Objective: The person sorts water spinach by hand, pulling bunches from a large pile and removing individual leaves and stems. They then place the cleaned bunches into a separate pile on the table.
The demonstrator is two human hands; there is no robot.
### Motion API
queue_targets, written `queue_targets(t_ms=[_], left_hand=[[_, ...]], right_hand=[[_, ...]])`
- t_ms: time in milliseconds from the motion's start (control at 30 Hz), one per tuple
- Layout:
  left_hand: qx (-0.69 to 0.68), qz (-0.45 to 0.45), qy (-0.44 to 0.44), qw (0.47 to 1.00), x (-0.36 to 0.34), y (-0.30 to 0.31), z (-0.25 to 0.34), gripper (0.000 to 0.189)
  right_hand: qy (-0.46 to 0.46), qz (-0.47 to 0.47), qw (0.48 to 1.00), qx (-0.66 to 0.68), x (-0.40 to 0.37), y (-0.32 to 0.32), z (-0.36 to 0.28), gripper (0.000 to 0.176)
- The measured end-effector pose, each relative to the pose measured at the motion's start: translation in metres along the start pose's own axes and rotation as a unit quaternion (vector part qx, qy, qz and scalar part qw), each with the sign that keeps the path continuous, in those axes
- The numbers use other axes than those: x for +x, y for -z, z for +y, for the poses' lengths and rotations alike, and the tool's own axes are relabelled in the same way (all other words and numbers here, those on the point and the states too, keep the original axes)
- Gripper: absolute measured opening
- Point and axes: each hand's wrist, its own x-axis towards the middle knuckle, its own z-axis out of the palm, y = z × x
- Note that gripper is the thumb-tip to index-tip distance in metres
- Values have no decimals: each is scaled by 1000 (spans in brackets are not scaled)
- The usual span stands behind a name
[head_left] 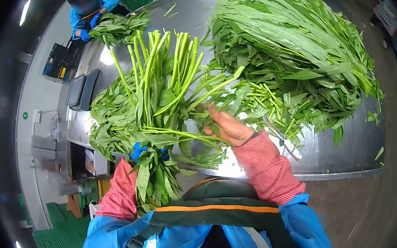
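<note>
My left hand (pixel 138 151), in a blue glove, is wrapped round a bunch of water spinach (pixel 152 83). Pale cut stems point up and away from me, while leaves hang down below the grip and hide most of the fingers. At the right side of the bunch, my bare right hand (pixel 229 128) is closed on a few thin stems (pixel 183 134) lying crosswise; its fingertips are slightly blurred. Just right of that hand, a knife (pixel 281 137) rests on the metal table (pixel 346 147) beside cut stem pieces (pixel 268 100).
A large heap of water spinach (pixel 284 41) covers the table's far right. More leafy bunches (pixel 113 110) lie at left, near a dark flat-screened device (pixel 82 90). Across the table, a co-worker in blue (pixel 92 8) handles another bunch (pixel 119 27).
</note>
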Motion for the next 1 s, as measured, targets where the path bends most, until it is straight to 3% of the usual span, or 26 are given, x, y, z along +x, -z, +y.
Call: queue_targets(t_ms=[33,133,167,200,233,267,300,367,400,433,467,533,567,633,733,800,833,933,1000], left_hand=[[0,-3,-1,1000,1,0,-1,59],[-7,-5,-9,1000,1,5,-1,60],[-10,-5,-12,1000,0,7,0,60],[-11,-5,-15,1000,-1,11,1,60],[-12,-3,-20,1000,-3,16,0,60],[-11,0,-24,1000,-6,23,-1,60],[-8,5,-29,1000,-9,34,-6,60],[15,46,-38,998,-13,78,-27,60],[-18,-8,-33,999,-8,43,-4,58],[-31,-27,-29,999,-3,22,8,57],[-40,-34,-27,998,-1,14,11,57],[-52,-47,-25,997,7,4,15,55],[-57,-52,-24,997,10,0,15,55],[-67,-66,-21,995,18,-4,14,54],[-94,-89,-23,991,27,-3,7,52],[-33,6,-46,998,22,0,0,50],[-4,55,-59,997,21,-1,1,49],[-63,-52,6,997,21,-21,19,46],[31,-62,40,997,14,-10,15,45]], right_hand=[[33,-38,998,41,2,-4,-1,51],[-1,-77,986,-149,-5,27,-9,40],[-15,20,979,-201,-18,35,-16,24],[75,78,971,-213,-14,71,-3,16],[15,206,979,1,-39,65,-32,22],[61,181,978,78,-50,90,-38,23],[70,204,975,54,-57,125,-31,25],[40,205,972,-105,-57,122,-17,26],[24,203,962,-183,-59,118,-8,27],[48,132,957,-254,-58,115,1,32],[7,87,954,-287,-55,112,6,30],[1,67,965,-253,-58,66,-6,46],[88,38,961,-261,-42,58,7,53],[152,-13,968,-200,-16,35,21,61],[85,-76,994,-3,-1,11,21,64],[44,-109,987,111,6,11,24,66],[29,-84,992,88,1,10,21,51],[85,70,983,-144,-10,37,1,32],[50,146,891,-427,-17,65,-3,30]])
